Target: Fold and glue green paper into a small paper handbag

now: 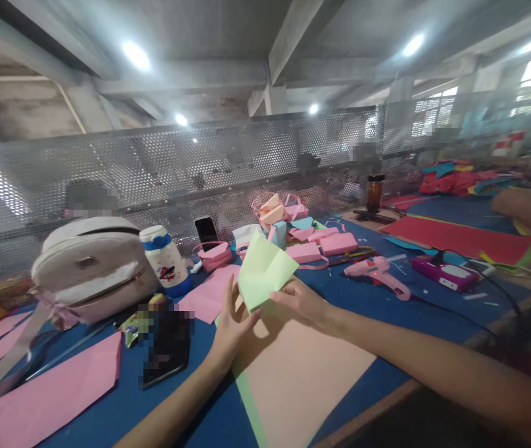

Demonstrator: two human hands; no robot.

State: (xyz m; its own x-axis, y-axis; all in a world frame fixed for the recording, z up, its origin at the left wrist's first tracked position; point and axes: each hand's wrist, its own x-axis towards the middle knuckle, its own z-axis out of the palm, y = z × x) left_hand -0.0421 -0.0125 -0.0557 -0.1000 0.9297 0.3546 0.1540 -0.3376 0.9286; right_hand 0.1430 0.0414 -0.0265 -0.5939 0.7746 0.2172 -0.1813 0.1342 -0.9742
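Note:
A folded light green paper piece (265,270) is held up in front of me, with its upper edges flaring apart. My right hand (296,300) pinches its lower right side between thumb and fingers. At the lower left, my left hand (232,326) curves around the piece, thumb near the bottom corner and fingers up along the side. Part of the left fingers is hidden behind the paper. Below both hands lies a large peach paper sheet (303,379), over a green sheet whose edge shows at the left.
Pink sheets (51,398), a backpack (92,267), a bottle (166,261) and a dark phone (167,348) lie left. Behind stand folded pink paper bags (337,242). A pink glue gun (380,274) and purple power strip (445,272) with cords lie right. Another person's arm (526,211) reaches in.

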